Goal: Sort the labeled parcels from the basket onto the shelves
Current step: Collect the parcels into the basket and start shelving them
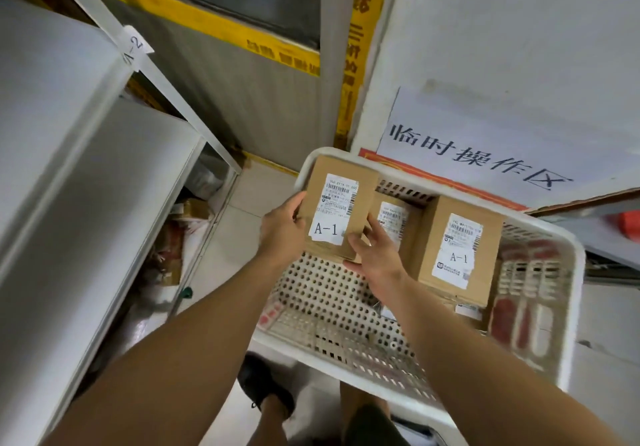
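Held parcel: a brown box (334,208) marked A-1, at centre frame, lifted above the far left corner of the basket, label up so the code can be read.
Left hand (282,229): fingers curled round the box's left edge, supporting it.
Right hand (375,255): thumb on the label face, fingers under the near right corner; the two hands share the grip.
Basket (571,307): white perforated plastic, lower centre-right; it holds a second A-1 box (457,248) at right and a smaller labelled box (394,219) between the two.
Shelves (104,182): white, left of frame, one upright tagged A-2 (135,46); I judge A-1 lies on another level.
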`<state>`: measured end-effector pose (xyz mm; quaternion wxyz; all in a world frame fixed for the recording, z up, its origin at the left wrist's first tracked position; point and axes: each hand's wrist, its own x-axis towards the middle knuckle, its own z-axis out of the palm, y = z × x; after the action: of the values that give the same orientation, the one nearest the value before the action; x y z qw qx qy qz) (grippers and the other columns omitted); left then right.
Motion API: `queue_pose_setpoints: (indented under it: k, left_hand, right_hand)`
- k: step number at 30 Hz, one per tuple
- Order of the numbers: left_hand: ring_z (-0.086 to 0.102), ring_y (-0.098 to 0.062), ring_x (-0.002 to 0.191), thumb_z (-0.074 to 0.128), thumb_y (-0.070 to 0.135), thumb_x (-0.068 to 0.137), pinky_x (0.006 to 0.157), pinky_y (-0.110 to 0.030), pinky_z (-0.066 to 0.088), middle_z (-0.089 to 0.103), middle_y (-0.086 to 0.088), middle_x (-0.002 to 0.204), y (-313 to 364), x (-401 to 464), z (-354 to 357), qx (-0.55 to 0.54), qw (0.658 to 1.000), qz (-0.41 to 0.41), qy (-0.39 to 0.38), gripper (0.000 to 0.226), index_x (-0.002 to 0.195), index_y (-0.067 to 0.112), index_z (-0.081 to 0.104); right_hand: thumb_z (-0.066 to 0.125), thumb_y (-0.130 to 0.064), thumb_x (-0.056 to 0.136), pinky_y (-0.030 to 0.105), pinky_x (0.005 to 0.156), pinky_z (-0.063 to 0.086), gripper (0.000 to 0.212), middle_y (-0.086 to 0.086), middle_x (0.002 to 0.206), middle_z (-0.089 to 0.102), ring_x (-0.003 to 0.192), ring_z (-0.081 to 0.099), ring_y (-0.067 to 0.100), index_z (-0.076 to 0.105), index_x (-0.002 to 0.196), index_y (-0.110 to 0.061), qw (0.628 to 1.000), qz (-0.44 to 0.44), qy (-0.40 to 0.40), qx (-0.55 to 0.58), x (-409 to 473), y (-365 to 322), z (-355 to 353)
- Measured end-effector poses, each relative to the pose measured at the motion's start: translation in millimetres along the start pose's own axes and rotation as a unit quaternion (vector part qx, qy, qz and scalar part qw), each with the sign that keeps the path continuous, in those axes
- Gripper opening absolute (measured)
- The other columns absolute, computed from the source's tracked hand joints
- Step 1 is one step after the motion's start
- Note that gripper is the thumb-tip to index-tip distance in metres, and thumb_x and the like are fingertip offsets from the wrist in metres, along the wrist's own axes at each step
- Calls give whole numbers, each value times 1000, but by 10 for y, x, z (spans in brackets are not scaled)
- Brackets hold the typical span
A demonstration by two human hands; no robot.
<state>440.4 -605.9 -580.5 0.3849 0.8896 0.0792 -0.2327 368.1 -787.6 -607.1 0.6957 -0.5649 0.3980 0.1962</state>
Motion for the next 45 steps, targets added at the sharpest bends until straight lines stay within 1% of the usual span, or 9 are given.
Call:
queue_pose_setpoints:
  k: [7, 9, 12, 15, 20, 22, 28, 33, 45]
  left_hand:
    - [70, -15, 105, 65, 17, 101, 96, -37, 60, 75, 1, 125, 51, -200, -84, -13, 999, 6, 44, 43, 143, 27, 64]
    - [66, -10, 103, 65, 28, 102, 90, -30, 58, 72, 3, 123, 64, -310, -233, -43, 998, -8, 54, 38, 140, 29, 66]
    - [63, -4, 106, 66, 34, 101, 88, -20, 46, 73, 7, 124, 57, -532, -527, -52, 996, -1, 71, 33, 134, 29, 70]
    - [61, 2, 107, 66, 34, 102, 86, -9, 41, 72, 13, 126, 26, -870, -955, -65, 993, -8, 100, 33, 134, 29, 70]
    - [67, 2, 93, 67, 43, 99, 82, -9, 44, 72, 17, 106, -185, -1669, -1848, -97, 971, -33, 214, 25, 122, 34, 72]
    - [65, 9, 84, 71, 39, 98, 72, -2, 43, 70, 28, 94, -339, -2034, -2225, -110, 953, -35, 282, 17, 115, 40, 71]
    - [68, -14, 116, 71, 38, 99, 98, -29, 52, 71, 7, 130, -1042, -3228, -3264, -137, 892, -101, 419, 42, 139, 29, 66]
    - [68, -14, 110, 73, 39, 97, 99, -35, 54, 72, 8, 129, -1613, -4415, -3902, -140, 812, -150, 546, 42, 138, 31, 67]
    - [62, -12, 122, 70, 43, 97, 100, -37, 55, 66, 3, 136, -2317, -6343, -4730, -114, 641, -199, 732, 49, 144, 29, 60]
  right_hand:
    - [75, -25, 99, 50, 89, 65, 64, -29, 128, 60, 99, 66, -3, 47, 148, -55, 997, -34, 36, -59, -96, -63, 4]
    - [74, -39, 99, 42, 86, 66, 52, -34, 123, 62, 92, 71, -3, 51, 145, -50, 992, -57, 32, -109, -225, -155, 9]
    - [70, -39, 101, 22, 77, 60, 46, -15, 130, 70, 99, 71, 5, 54, 144, -42, 974, -107, 19, -198, -488, -302, 61]
    - [66, -40, 103, 34, 98, 57, 44, -15, 143, 63, 126, 61, 6, 56, 146, -38, 937, -184, -9, -297, -812, -534, 308]
    - [67, -37, 103, 33, 108, 51, 30, -20, 124, 66, 113, 61, -7, 64, 133, -34, 872, -283, -130, -376, -1444, -993, 1277]
    - [65, -40, 103, 31, 105, 53, 33, -19, 125, 67, 114, 62, -2, 63, 136, -35, 825, -327, -188, -421, -1741, -1107, 1754]
    - [66, -30, 104, 35, 106, 55, 38, -8, 134, 67, 123, 63, 9, 63, 142, -23, 699, -425, -331, -470, -2748, -1075, 3159]
    - [68, -29, 102, 25, 101, 54, 37, -16, 131, 67, 123, 61, -1, 63, 139, -29, 595, -496, -432, -463, -3691, -828, 4223]
    - [69, -35, 101, 13, 92, 53, 40, -20, 129, 65, 112, 60, -14, 63, 140, -36, 455, -537, -590, -395, -5696, 54, 5979]
